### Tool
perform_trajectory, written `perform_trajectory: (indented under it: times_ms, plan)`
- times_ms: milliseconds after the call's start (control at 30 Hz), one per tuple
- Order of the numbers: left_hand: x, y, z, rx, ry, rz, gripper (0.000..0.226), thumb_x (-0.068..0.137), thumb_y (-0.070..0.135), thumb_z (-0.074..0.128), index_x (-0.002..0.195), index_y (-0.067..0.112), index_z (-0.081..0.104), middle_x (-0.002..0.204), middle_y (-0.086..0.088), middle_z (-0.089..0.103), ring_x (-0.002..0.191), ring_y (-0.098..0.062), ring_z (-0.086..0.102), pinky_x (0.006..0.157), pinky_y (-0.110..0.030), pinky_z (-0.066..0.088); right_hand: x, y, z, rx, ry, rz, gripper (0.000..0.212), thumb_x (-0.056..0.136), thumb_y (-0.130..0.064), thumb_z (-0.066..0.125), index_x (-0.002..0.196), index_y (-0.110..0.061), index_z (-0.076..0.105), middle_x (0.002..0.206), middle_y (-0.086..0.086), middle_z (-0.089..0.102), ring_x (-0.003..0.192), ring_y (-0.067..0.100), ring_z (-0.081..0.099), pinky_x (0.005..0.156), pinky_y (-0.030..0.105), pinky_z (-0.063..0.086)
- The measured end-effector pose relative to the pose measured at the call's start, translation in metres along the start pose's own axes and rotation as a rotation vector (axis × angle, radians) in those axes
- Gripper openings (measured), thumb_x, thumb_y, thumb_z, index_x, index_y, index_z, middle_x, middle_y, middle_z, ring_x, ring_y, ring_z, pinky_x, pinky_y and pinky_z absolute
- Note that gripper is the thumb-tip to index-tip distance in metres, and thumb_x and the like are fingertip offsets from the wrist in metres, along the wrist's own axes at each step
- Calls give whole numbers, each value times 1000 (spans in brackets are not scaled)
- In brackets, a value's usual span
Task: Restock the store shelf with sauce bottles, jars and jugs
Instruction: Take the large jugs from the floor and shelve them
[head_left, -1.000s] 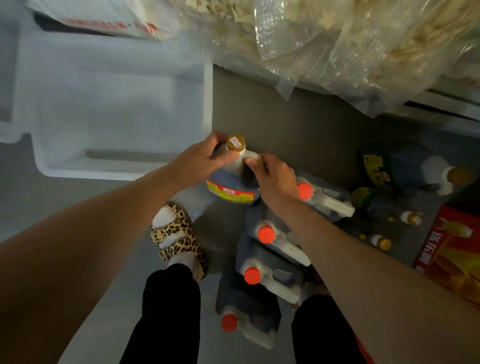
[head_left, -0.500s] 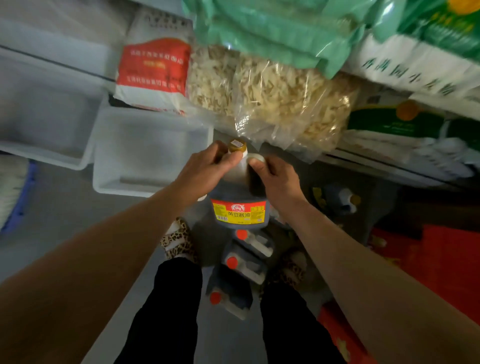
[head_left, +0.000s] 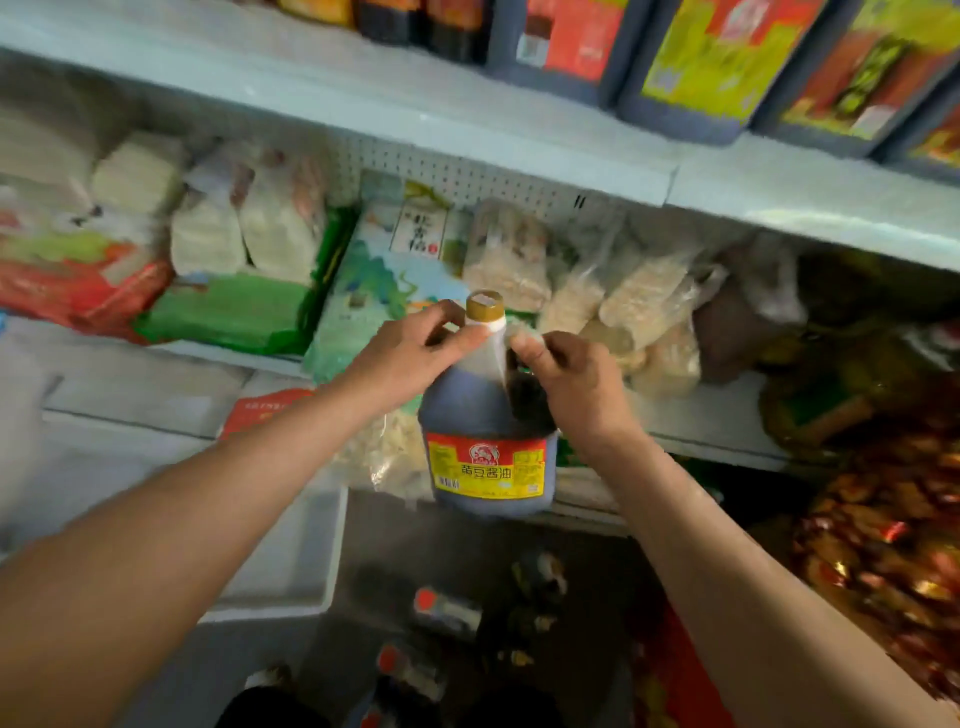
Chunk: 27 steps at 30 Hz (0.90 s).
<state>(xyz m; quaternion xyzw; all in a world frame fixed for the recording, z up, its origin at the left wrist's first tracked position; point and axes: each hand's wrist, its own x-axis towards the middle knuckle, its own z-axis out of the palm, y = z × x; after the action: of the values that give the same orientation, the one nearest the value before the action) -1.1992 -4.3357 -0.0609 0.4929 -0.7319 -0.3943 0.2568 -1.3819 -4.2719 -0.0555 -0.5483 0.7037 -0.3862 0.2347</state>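
Observation:
A dark soy sauce jug (head_left: 485, 415) with a gold cap and a red and yellow label hangs upright in mid-air in front of the shelves. My left hand (head_left: 402, 358) grips its neck and shoulder from the left. My right hand (head_left: 569, 384) is closed around its handle on the right. On the white upper shelf (head_left: 519, 135) stand large dark jugs (head_left: 711, 67) with bright labels. Several more jugs with orange caps (head_left: 441, 608) lie on the floor below, blurred.
The middle shelf holds bagged goods: a green and blue rice bag (head_left: 374, 280), clear bags of dried food (head_left: 613, 301), white packs (head_left: 249, 223). A white plastic bin (head_left: 311, 566) sits low at the left. Red and gold packets (head_left: 883, 545) fill the right.
Both hands have lifted the jug from the floor up to middle-shelf height. The view has tilted up, so the upper shelf with jugs now shows.

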Motion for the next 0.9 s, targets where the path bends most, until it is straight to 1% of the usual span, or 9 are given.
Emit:
perform_trajectory:
  times_ms: [100,200,300,367,567,633,733,833,900]
  plan:
    - [13,66,-20,41,-118,153,74,70,47,84,133,35,46,117,12,62,115,-9,59,94,-24,48,16,-43,-69,0,110,-66,46,94,-48,63,67,-10,59,60,1,54,61,15,45,61,39,39]
    - [30,133,-32,138,-136,293,116,58,37,94,150,31,24,129,12,50,121,-9,51,95,-19,44,36,-84,-132,-12,224,-132,45,94,-44,63,60,-17,55,57,-5,53,57,13,47,59,34,38]
    - [55,197,-45,117,-91,405,118,55,34,95,150,29,24,135,11,50,124,-10,51,101,-28,45,62,-113,-186,24,303,-181,44,94,-47,63,77,-7,70,72,8,69,72,24,61,71,39,47]
    - [75,234,-52,86,-85,457,118,54,34,96,149,28,26,136,9,52,123,-10,53,104,-35,46,82,-126,-217,68,341,-220,44,94,-47,64,77,-6,70,69,7,68,69,18,58,69,37,47]
    - [140,307,-47,165,-5,475,111,60,30,94,147,30,26,123,11,53,109,-10,54,86,-25,46,152,-132,-277,188,280,-216,49,81,-64,62,81,-16,72,82,0,75,79,17,67,82,44,54]
    - [160,316,-41,208,10,463,114,59,32,94,148,32,22,130,8,53,112,-14,55,90,-30,47,169,-125,-288,144,259,-221,52,83,-66,59,80,-15,69,74,-6,72,71,16,60,73,42,51]
    - [183,324,-36,286,42,447,115,56,34,94,146,32,22,136,-2,54,119,-23,55,96,-39,49,191,-114,-297,84,224,-235,44,97,-51,56,79,-11,66,58,-10,57,59,10,43,63,34,38]
    - [197,325,-28,306,41,443,112,55,34,94,144,32,26,137,-3,54,119,-24,55,97,-39,49,208,-102,-297,97,217,-191,45,97,-52,55,94,-10,70,85,10,72,74,15,55,71,37,46]
    - [203,322,-21,342,58,433,111,54,38,93,143,35,26,140,-3,52,120,-26,54,97,-41,49,211,-93,-296,103,199,-158,41,98,-49,56,102,-10,67,94,11,70,84,17,58,73,34,47]
